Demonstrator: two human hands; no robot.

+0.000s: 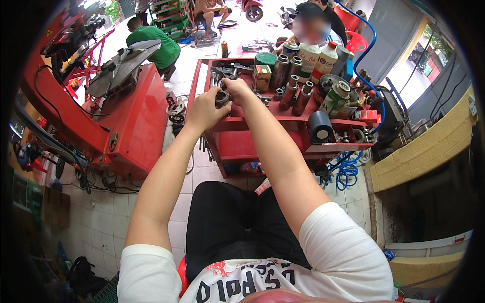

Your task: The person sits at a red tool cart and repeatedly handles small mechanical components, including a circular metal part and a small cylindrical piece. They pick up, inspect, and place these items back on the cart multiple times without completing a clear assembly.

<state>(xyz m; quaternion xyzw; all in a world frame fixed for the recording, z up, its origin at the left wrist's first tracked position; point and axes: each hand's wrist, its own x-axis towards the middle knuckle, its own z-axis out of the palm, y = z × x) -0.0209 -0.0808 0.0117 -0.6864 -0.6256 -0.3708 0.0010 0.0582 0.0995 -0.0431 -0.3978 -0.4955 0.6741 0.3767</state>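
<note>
A loose grip on the part could drop it by the cart's corner.
From here I see the dark round part point(221, 99) over the near left corner of the red cart point(236, 125). The left hand point(206, 109) is half closed, curled round it; the right hand point(238, 92) is bent in at its far side, but I can't tell whether those fingers grip it. If the left fingers slip, it could fall into the cart or onto the floor point(108, 222); a swing of the right forearm point(275, 144) might topple the cylinders point(289, 92) at the cart's middle.

Black lettering point(220, 291) on white shirt point(348, 257), labels point(324, 61) on bottles point(330, 51)
</note>
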